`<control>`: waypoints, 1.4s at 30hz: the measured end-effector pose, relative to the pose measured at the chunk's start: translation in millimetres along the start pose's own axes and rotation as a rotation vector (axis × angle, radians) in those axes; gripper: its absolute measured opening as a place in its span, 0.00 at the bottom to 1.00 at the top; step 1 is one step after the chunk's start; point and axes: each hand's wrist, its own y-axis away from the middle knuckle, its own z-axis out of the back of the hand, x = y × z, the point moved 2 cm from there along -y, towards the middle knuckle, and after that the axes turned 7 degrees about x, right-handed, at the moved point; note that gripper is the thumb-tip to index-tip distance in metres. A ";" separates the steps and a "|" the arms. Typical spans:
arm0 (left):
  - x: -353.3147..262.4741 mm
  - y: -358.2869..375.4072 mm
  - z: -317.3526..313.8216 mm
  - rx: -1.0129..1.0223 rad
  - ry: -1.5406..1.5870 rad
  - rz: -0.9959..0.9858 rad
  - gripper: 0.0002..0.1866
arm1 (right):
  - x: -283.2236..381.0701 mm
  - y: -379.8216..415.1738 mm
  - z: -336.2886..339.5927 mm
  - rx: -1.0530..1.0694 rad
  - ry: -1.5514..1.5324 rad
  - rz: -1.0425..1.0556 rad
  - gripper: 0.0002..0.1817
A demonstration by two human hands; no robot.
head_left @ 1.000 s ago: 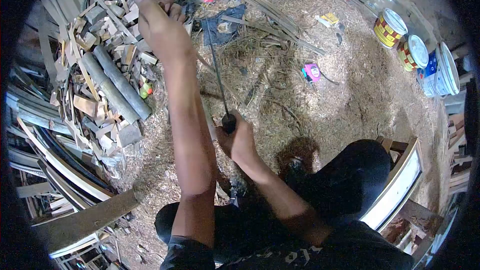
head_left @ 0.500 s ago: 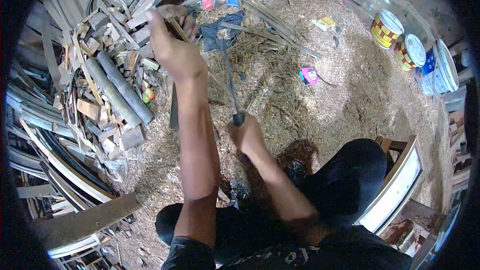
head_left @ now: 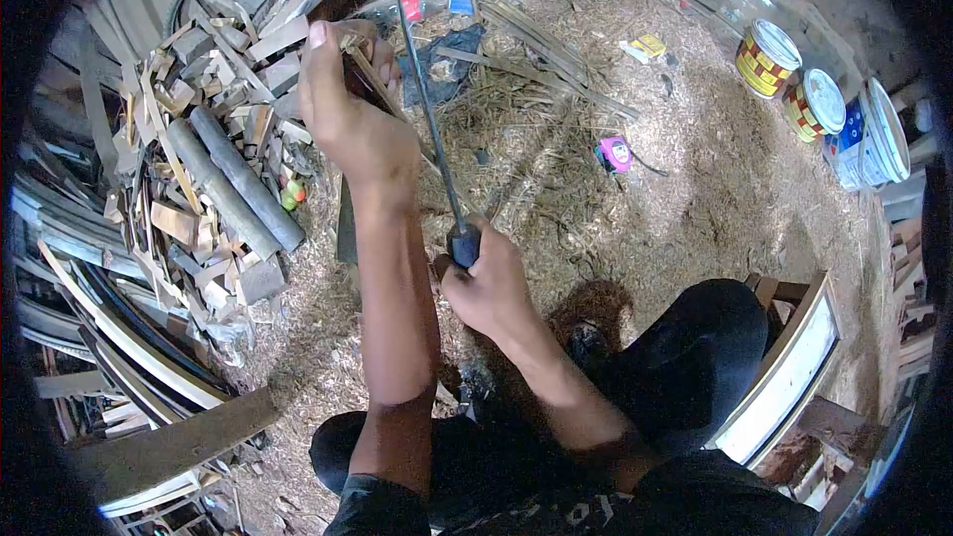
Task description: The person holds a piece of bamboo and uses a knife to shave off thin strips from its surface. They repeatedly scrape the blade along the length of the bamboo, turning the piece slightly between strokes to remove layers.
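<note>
My left hand [head_left: 352,104] is raised at the upper left of centre, its fingers wrapped round a thin wooden piece [head_left: 375,84] that slants down to the right. Lower and to the right, my right hand [head_left: 486,278] grips the dark handle [head_left: 464,245] of a long, narrow metal tool. The tool's shaft [head_left: 429,114] points up and slightly left, passing just right of the wooden piece. Whether shaft and wood touch is not clear.
Wood offcuts [head_left: 213,268] are heaped at the left beside two round poles [head_left: 243,179]. A pink tape measure [head_left: 613,154] lies on the shavings. Buckets [head_left: 767,60] stand at the upper right. A framed white panel [head_left: 779,382] is beside my knee.
My right hand has moved slightly down and left, and the tool shaft now tilts further left, with more of it showing. My left hand has shifted slightly.
</note>
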 end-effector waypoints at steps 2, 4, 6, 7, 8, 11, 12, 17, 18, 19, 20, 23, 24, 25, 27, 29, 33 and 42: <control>-0.3 2.5 -1.7 0.017 -0.044 -0.041 0.18 | 9.9 5.1 10.7 0.047 0.028 -0.017 0.23; -3.8 6.6 -11.2 0.027 -0.091 -0.079 0.18 | 4.8 5.5 7.6 -0.029 0.009 0.052 0.17; -6.2 12.5 -20.2 -0.093 0.018 -0.041 0.19 | -12.2 2.8 2.0 -0.095 -0.010 0.117 0.11; -6.3 11.6 -17.6 -0.095 0.013 -0.043 0.19 | -29.2 -5.3 -3.1 -0.054 0.000 0.059 0.10; -4.8 8.3 -14.1 -0.079 -0.008 -0.045 0.18 | -47.4 -12.7 -7.9 -0.018 0.011 0.006 0.09; -2.6 2.2 -11.9 0.049 -0.066 -0.135 0.17 | -118.1 -16.6 -20.8 0.036 0.200 -0.157 0.06; -2.8 3.3 -15.4 0.057 -0.036 -0.134 0.17 | -108.7 -21.9 -19.3 0.024 0.197 -0.149 0.06; 4.3 0.3 -8.4 0.119 0.049 -0.081 0.19 | -3.3 -0.7 9.1 -0.064 -0.112 0.182 0.06; 4.6 1.1 -10.0 0.134 0.091 -0.096 0.20 | 8.9 2.3 11.5 -0.080 -0.096 0.197 0.07; 4.5 2.5 -10.9 0.135 0.095 -0.093 0.20 | 5.1 -0.2 8.4 -0.084 -0.093 0.194 0.07; 3.2 4.8 -11.1 0.128 0.073 -0.088 0.20 | -5.6 -4.5 2.8 -0.079 -0.156 0.135 0.07; 1.5 4.7 -8.7 0.079 0.051 -0.080 0.21 | -24.0 -13.2 5.7 0.057 -0.163 0.038 0.12; 0.6 3.4 -7.5 0.090 0.038 -0.090 0.21 | -12.3 -9.0 11.7 0.075 -0.086 0.033 0.12; 0.4 4.4 -6.8 0.100 0.025 -0.094 0.22 | -6.8 -4.5 14.3 0.092 -0.009 0.022 0.12; 1.9 4.8 -8.2 0.126 0.026 -0.095 0.22 | -0.5 1.4 12.7 -0.015 -0.077 0.201 0.13; 2.0 8.7 -9.5 0.147 0.018 -0.092 0.22 | 7.2 4.6 14.7 -0.012 -0.101 0.135 0.15; -0.2 7.6 -9.7 0.054 0.010 -0.066 0.21 | -42.8 -16.5 0.5 0.025 -0.147 0.017 0.08; 1.2 5.9 -6.1 0.028 0.015 -0.062 0.22 | -31.4 -8.1 -4.6 -0.043 -0.087 -0.005 0.06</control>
